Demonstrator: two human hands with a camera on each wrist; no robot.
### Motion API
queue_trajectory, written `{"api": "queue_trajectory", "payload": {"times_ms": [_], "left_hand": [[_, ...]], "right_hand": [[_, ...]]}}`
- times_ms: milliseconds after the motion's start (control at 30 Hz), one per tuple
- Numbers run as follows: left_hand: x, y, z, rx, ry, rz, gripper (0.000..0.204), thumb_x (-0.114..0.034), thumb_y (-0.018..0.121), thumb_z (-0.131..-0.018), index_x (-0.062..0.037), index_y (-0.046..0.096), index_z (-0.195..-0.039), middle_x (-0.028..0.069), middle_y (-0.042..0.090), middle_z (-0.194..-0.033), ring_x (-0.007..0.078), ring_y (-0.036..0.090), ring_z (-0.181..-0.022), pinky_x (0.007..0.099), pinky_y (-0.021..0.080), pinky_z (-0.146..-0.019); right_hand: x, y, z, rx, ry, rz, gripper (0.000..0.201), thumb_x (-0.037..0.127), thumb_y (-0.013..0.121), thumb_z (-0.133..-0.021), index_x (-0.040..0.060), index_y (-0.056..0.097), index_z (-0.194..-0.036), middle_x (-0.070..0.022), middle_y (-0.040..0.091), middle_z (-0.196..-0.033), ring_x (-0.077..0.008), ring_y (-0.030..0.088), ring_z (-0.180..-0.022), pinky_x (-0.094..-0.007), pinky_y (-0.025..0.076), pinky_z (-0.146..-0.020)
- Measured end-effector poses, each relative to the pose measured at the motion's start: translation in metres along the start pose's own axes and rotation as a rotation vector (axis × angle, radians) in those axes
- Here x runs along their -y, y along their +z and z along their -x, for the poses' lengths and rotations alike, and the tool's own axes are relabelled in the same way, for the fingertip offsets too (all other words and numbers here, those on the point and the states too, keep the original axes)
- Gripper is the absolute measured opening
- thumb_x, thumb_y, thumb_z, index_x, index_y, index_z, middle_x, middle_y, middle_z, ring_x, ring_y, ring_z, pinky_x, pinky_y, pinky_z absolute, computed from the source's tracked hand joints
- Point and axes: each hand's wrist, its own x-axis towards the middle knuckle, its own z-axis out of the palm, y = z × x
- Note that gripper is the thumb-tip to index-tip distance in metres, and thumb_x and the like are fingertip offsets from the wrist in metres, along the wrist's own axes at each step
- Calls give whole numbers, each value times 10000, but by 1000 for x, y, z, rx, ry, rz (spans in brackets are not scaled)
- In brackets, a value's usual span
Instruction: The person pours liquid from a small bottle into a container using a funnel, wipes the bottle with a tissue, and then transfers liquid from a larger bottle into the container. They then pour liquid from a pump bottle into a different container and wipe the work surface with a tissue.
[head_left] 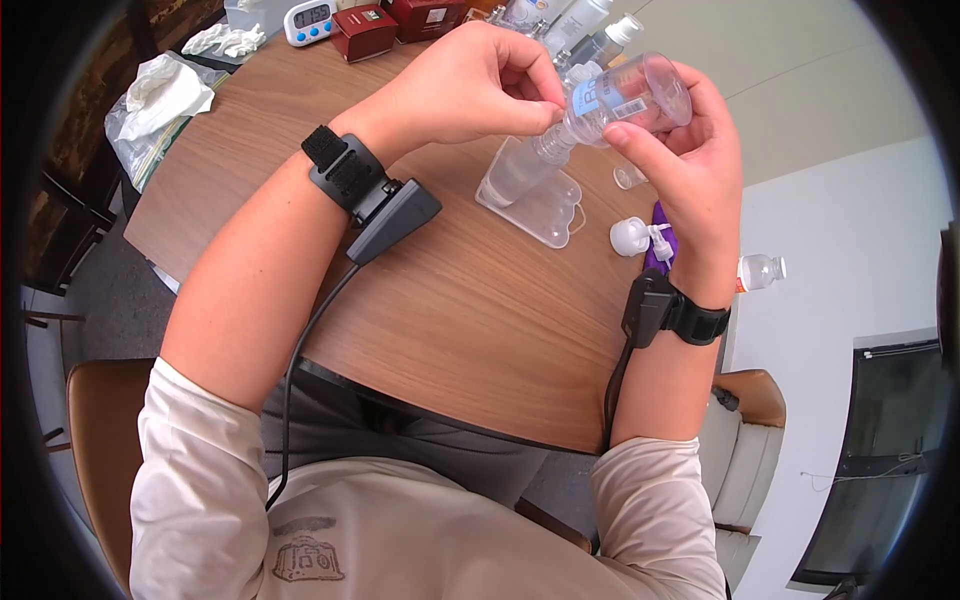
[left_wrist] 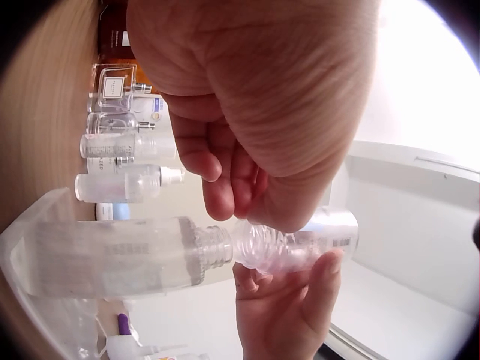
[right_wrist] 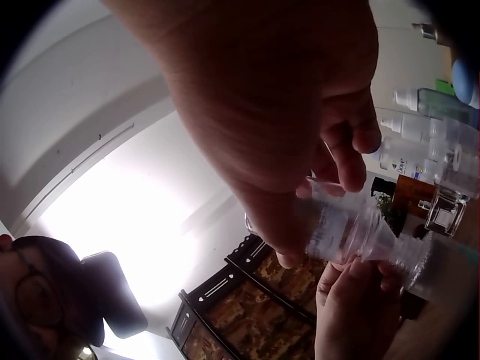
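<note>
My right hand (head_left: 695, 170) grips a clear bottle with a blue-and-white label (head_left: 640, 90), tilted with its neck down toward the left. Below it a frosted clear bottle (head_left: 525, 172) stands uncapped on a clear plastic tray (head_left: 548, 228). Between the two necks is a clear, tapering funnel-like piece (right_wrist: 384, 244), partly hidden by fingers. Thumb and fingertips of my left hand (head_left: 480, 92) pinch it right at the upper bottle's mouth. In the left wrist view the lower bottle's threaded neck (left_wrist: 214, 246) lines up with the upper bottle.
A white pump head (head_left: 630, 237) lies right of the tray, close to a purple item (head_left: 660, 260). Several bottles (head_left: 600, 45) stand behind the hands. At the back left are a digital timer (head_left: 310, 22), dark red boxes (head_left: 363, 32) and crumpled tissue (head_left: 165, 88).
</note>
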Motion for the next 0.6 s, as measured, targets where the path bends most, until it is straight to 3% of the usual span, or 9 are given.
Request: {"api": "queue_trajectory", "payload": {"times_ms": [600], "left_hand": [[0, 1, 0, -2, 4, -27, 60, -15, 771, -872, 8, 741, -919, 41, 747, -974, 98, 679, -907, 259, 555, -832]], "right_hand": [[-1, -2, 1, 3, 11, 8, 606, -61, 865, -806, -38, 588, -1344, -101, 692, -1156, -154, 719, -1007, -265, 591, -827]]}}
